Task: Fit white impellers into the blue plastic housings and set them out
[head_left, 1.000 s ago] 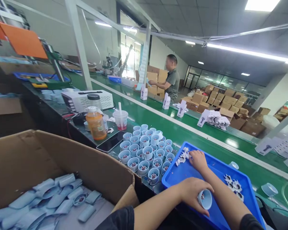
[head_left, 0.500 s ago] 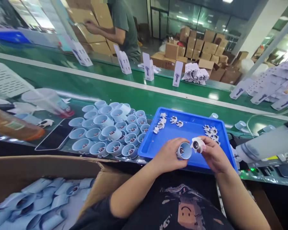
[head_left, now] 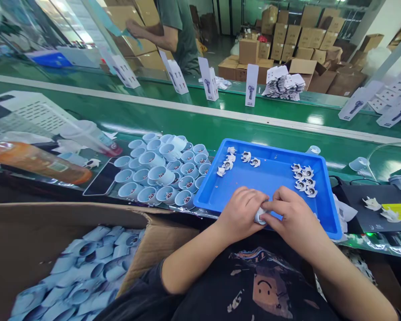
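My left hand is wrapped round a small light-blue cylindrical housing, held over the front edge of a blue tray. The fingers of my right hand pinch at the housing's mouth, where the white fan wheel sits, mostly hidden by the fingers. How deep the wheel lies in the housing I cannot tell. Inside the tray are loose white fan wheels grouped on the right, with several more fan wheels at the back left.
Left of the tray stand many light-blue housings in rows, some stacked. A phone, an orange drink bottle and a cardboard box of more housings lie further left. Printed cartons line the green conveyor. A person stands beyond.
My right hand has brought the white fan wheel leftward to the mouth of the housing, and both hands now meet there. The view has shifted slightly.
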`<state>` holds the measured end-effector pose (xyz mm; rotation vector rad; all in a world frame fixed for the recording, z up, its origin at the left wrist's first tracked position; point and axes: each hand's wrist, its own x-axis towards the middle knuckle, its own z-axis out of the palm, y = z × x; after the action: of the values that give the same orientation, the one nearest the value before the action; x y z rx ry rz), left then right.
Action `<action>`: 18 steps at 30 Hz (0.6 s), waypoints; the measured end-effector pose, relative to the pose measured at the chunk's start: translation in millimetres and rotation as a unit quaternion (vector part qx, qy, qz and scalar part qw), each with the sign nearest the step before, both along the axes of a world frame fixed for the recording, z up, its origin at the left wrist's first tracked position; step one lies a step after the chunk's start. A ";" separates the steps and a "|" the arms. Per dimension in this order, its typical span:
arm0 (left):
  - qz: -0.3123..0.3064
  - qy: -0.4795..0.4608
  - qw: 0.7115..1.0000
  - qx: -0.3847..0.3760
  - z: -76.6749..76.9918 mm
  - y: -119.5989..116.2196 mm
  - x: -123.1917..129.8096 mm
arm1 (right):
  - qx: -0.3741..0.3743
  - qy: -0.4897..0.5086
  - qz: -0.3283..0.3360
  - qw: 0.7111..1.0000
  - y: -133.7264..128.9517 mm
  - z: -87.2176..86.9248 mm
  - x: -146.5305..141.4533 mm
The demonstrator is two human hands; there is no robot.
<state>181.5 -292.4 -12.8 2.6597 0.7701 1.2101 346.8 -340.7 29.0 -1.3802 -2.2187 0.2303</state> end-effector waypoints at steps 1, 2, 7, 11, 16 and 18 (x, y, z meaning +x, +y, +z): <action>-0.001 0.001 1.000 0.005 0.4 -0.7 0.2 | -0.009 0.015 0.003 1.000 1.0 -2.3 -0.1; -0.004 0.003 1.000 0.007 0.9 -1.3 0.7 | -0.019 0.027 0.004 0.999 1.7 -4.5 -0.3; -0.014 0.005 1.000 -0.010 2.6 -4.8 5.4 | -0.008 0.055 -0.008 0.998 -3.0 -8.6 2.5; -0.021 0.018 0.998 -0.051 7.6 0.9 1.7 | -0.010 0.099 0.016 0.995 -22.8 -1.2 17.5; 0.052 0.017 0.994 -0.096 27.0 62.3 -3.1 | 0.041 0.216 -0.008 0.976 -64.6 -6.8 48.3; 0.086 0.022 0.988 -0.127 33.1 104.3 8.4 | 0.067 0.230 -0.084 0.967 -79.0 -17.3 58.2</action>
<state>189.9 -188.0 20.2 2.4616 1.1002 1.0117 405.0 -419.7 11.7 -1.2794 -1.6970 0.3000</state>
